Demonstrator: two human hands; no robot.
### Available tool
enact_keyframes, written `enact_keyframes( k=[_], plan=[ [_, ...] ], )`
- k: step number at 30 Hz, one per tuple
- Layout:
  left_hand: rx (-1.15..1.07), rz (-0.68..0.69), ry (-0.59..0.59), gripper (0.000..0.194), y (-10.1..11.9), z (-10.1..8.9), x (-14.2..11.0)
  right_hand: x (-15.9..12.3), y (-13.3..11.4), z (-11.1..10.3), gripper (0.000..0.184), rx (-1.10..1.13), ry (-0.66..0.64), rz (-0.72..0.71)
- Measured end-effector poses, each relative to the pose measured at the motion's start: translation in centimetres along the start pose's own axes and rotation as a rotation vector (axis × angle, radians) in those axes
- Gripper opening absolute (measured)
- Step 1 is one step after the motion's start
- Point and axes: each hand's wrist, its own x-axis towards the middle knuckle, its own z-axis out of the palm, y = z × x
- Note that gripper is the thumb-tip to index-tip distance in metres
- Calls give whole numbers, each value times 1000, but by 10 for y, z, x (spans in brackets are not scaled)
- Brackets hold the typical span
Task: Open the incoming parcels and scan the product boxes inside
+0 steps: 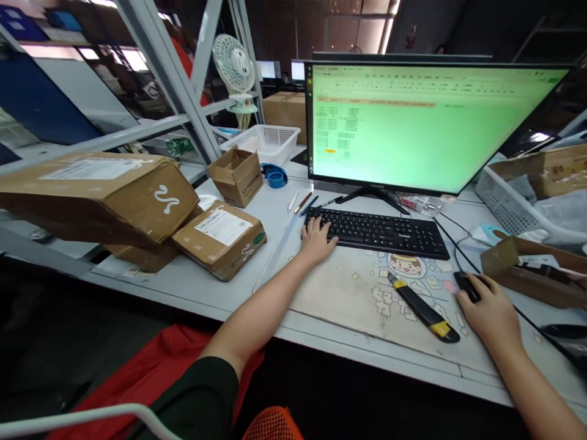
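My left hand [317,243] lies on the left end of a black keyboard [389,231], fingers spread over the keys. My right hand [495,310] rests over a black computer mouse [467,286], its fingers curved round it. Between my hands, a black and yellow utility knife [422,309] lies on a pale desk mat [330,296] printed with a cartoon face. Behind the keyboard stands a monitor [394,134] showing a green-tinted spreadsheet, its text too small to read. Several pens [303,202] lie just beyond my left hand.
Taped cardboard parcels [220,238] sit at the left, one large parcel [114,195] overhanging the desk edge. Beyond are a small open box [236,177], blue tape [275,177], a white basket [270,143] and a fan [233,64]. An open carton [536,281] stands right of the mouse.
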Motion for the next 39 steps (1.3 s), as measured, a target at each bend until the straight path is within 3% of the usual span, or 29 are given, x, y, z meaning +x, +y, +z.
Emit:
enact_keyframes(
  k=[6, 12, 23, 30, 39],
  plan=[
    [-31, 5, -6, 63, -1, 0, -1, 3, 8, 10, 64, 19, -19, -55],
    [-24, 27, -7, 64, 1, -1, -5, 5, 13, 16, 56, 74, 7, -69],
    [25, 45, -93, 73, 8, -10, -14, 5, 8, 11, 56, 55, -8, -41],
    [28, 51, -90, 72, 6, -8, -14, 5, -1, 5, 55, 46, 4, -15],
    [35, 53, -86, 72, 5, -7, -14, 5, 7, 8, 54, 47, 0, -57]
  ],
)
